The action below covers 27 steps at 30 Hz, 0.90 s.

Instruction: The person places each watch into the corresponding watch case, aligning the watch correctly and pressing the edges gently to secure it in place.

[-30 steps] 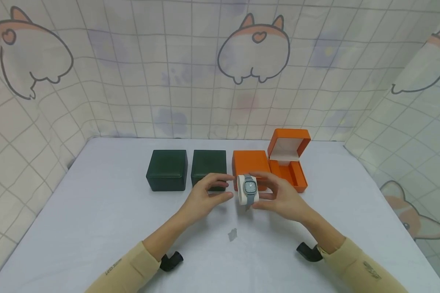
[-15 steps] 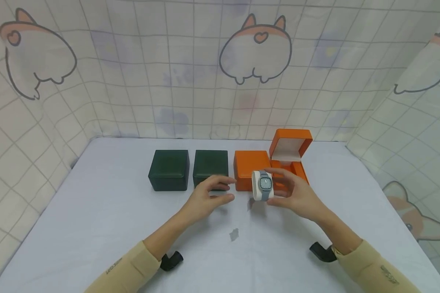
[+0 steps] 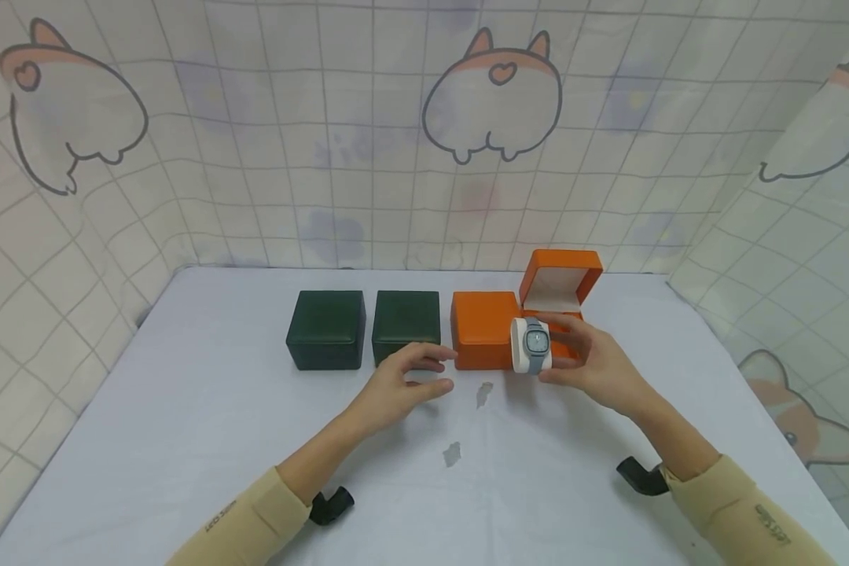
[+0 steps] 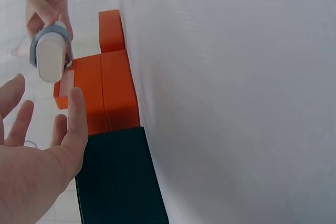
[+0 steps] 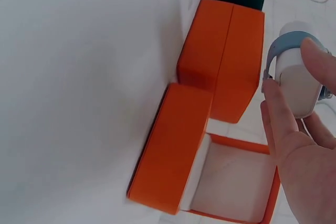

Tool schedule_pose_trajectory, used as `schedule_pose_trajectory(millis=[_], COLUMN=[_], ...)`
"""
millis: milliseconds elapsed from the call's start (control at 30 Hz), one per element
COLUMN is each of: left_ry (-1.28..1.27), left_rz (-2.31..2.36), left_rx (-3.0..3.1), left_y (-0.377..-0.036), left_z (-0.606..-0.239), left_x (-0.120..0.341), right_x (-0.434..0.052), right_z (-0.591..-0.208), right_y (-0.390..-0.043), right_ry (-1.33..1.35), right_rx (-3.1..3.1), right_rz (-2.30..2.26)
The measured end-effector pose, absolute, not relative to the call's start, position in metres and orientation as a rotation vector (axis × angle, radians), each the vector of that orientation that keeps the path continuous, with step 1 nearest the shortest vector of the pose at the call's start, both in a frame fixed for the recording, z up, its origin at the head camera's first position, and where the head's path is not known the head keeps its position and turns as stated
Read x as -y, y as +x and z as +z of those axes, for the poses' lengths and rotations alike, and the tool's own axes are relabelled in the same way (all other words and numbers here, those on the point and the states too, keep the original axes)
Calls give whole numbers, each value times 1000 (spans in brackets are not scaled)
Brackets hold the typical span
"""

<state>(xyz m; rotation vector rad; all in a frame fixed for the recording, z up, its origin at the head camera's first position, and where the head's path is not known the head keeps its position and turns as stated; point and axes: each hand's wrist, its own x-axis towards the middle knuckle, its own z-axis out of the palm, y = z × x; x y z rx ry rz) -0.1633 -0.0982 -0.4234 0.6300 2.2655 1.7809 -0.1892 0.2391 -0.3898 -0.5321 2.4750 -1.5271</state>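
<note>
My right hand (image 3: 601,365) holds a wristwatch (image 3: 537,341) with a grey-blue strap, wrapped round a white watch pillow (image 3: 518,346). Thumb and fingers grip the pillow by its end in the right wrist view, with the strap (image 5: 289,40) looping over it. Behind that hand stands an orange watch box (image 3: 562,271), its lid raised and its white lining showing. The hand and watch overlap the lower part of this box in the head view. My left hand (image 3: 396,387) hovers in front of the smaller green box (image 3: 406,318), fingers spread and holding nothing.
A closed orange box (image 3: 484,326) stands right beside the open one. Farther left is a larger green box (image 3: 325,326), also closed. Two grey patches (image 3: 452,453) mark the white tabletop (image 3: 184,440). A patterned curtain (image 3: 368,141) hangs behind and at the sides.
My right hand has carried the watch on its pillow rightward and slightly back, from in front of the closed orange box to the open one. The left hand has hardly moved.
</note>
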Motion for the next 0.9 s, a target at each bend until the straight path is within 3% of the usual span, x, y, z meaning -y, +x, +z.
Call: schedule_pose_trajectory(millis=[900], left_ry=[637], left_rz=[1646], left_rx=[-2266], left_y=[-163], left_z=[-423], left_x=[95], right_x=[-290], right_z=[-394], right_y=[-232], right_ry=[-312], right_rx=[-2572], right_rz=[-1307])
